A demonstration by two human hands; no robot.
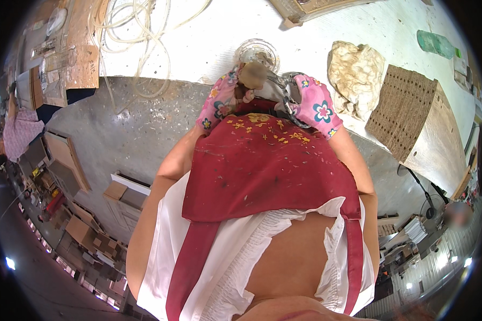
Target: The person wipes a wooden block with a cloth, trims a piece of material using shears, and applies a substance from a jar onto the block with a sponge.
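Both my forearms wear pink flowered sleeve covers and meet in front of my red apron (273, 176), at the edge of the white worktable (198, 59). My left hand (243, 95) has its fingers curled, next to a roundish tan thing (253, 76) too blurred to name. Close beside it, my right hand (288, 91) is lost among grey and black patches that could be a stained glove or cloth; its fingers do not show. Just beyond the hands, a round clear dish (257, 49) with brownish residue stands on the table.
Loops of clear hose (139, 32) lie at the far left and hang over the edge. A crumpled cream cloth (356, 77), a stack of perforated boards (401, 101) and a green bottle (435, 44) are on the right. Another person (21, 131) is at far left.
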